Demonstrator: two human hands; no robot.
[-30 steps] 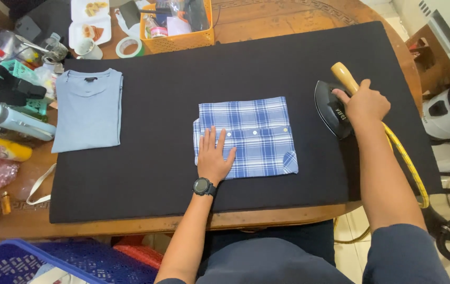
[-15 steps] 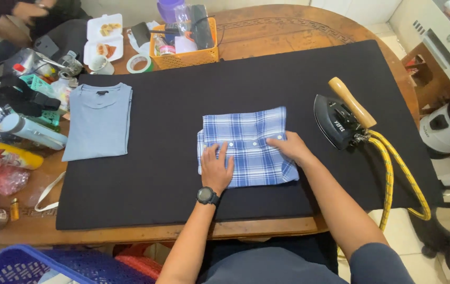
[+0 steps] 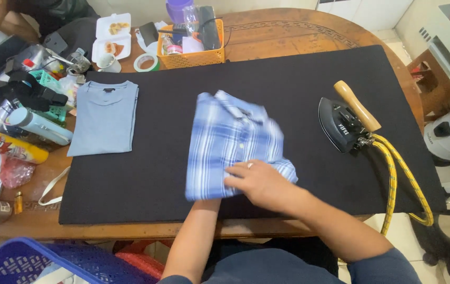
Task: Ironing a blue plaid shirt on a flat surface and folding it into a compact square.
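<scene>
**Folded plaid shirt lifted at the middle of a padded table**

A round brown wooden table (image 3: 293,29) with a carved border fills the room's centre, pale tiled floor showing at the right. Most of its top is covered by a large black felt pressing mat (image 3: 298,79) that reaches the near edge.

Middle of the mat: a folded blue-and-white plaid cotton shirt (image 3: 230,139), blurred and raised off the mat, its near side in the person's hands. The right hand (image 3: 259,181) lies flat on top of the shirt's near right corner, fingers spread and pressing down. The left hand is hidden under the shirt's near left corner; only the forearm shows, so its grip cannot be told.

Toward the mat's left edge lies a folded pale blue knit T-shirt (image 3: 104,118), flat, well apart from the plaid one. Near the right edge rests a black flat iron with a tan wooden handle (image 3: 347,118), its yellow braided cord (image 3: 398,173) running off the near right edge.

At the far edge stands an orange plastic basket (image 3: 196,55) of small items; just left of it, a roll of tape (image 3: 146,62). Bottles and clutter crowd the left edge. Below the near left corner sits a blue perforated plastic laundry basket (image 3: 41,260).
</scene>
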